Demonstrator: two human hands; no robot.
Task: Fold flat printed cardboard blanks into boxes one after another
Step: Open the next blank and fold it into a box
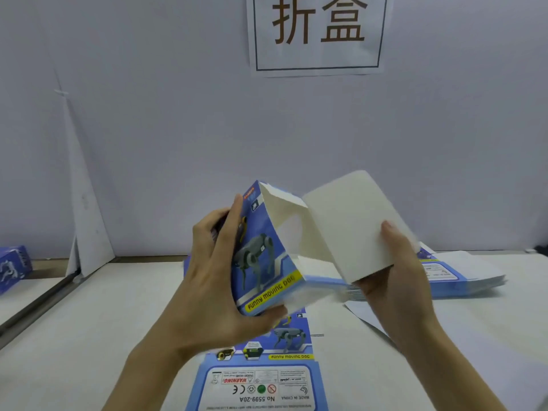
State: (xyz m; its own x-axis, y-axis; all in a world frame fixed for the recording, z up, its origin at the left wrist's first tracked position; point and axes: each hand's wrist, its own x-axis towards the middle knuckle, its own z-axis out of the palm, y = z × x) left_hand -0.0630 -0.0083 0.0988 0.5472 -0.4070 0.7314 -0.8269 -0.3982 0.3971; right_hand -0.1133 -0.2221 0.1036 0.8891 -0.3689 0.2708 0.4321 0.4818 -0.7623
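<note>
Flat blank (261, 381) below half-open blue box (262, 256) w/ white flap (347, 221)

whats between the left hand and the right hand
The half-folded box: the left hand grips its printed side, the right hand holds its white flap, as the head view shows.

Half-folded blue box (267, 250) held tilted, white flap (347, 223) open; flat blank (261, 381) on table.

Fingers of the right hand (397, 277) are hidden behind a flap of the box (267, 256); the flat blank (261, 381) below the left hand (213, 280) is cut off by the bottom edge.
</note>
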